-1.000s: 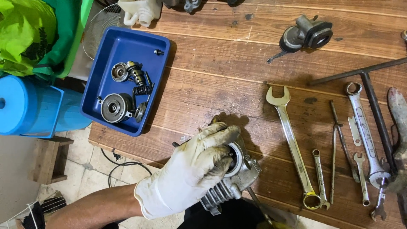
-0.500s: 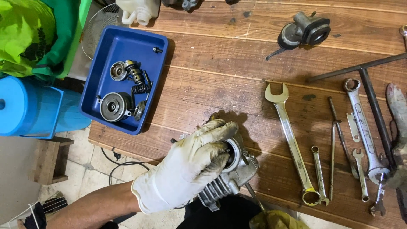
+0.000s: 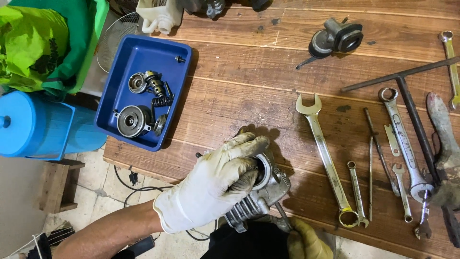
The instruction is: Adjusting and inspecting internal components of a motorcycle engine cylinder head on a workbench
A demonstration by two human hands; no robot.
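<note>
While my gloved left hand (image 3: 215,184) clamps its fingers (image 3: 247,146) over the finned engine cylinder (image 3: 256,199) right of the blue tray (image 3: 179,91), my right hand (image 3: 306,242) barely shows; grip unclear.

A wooden plank table (image 3: 249,91) carries everything, its boards worn and stained. At about ten o'clock a blue plastic tray (image 3: 139,57) lies on it, at one o'clock a grey and black metal fitting (image 3: 335,38), and at six o'clock a finned metal engine part (image 3: 261,196). From three to five o'clock lie a large open-ended spanner (image 3: 323,156), a small spanner (image 3: 357,192), a ring spanner (image 3: 402,139) and a dark T-handled bar (image 3: 412,115).
</note>
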